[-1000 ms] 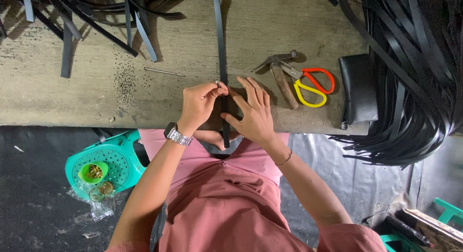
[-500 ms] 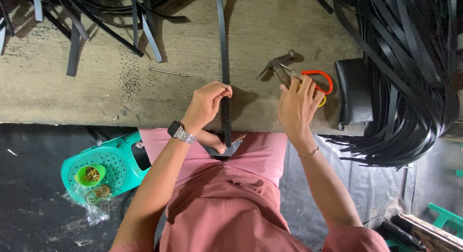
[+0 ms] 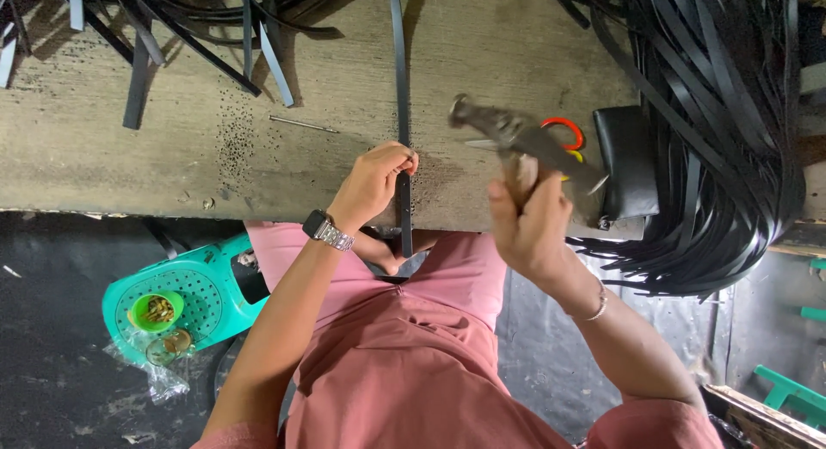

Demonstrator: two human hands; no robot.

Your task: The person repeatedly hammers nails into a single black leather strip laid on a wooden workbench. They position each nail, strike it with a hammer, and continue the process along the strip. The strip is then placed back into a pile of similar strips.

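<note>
Head view: one hammer [image 3: 516, 139], one strap [image 3: 402, 113], two hands.

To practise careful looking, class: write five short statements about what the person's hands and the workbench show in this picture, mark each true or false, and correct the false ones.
1. The right hand holds a hammer raised above the bench. True.
2. The left hand pinches the black strap that runs across the wooden bench. True.
3. The scissors lie on the green stool. False: they lie on the bench, behind the hammer; the green stool stands on the floor and carries a small green cup.
4. A wristwatch is on the right wrist. False: the wristwatch is on the left wrist; the right wears a thin bracelet.
5. A bundle of black strips hangs at the right of the bench. True.
</note>
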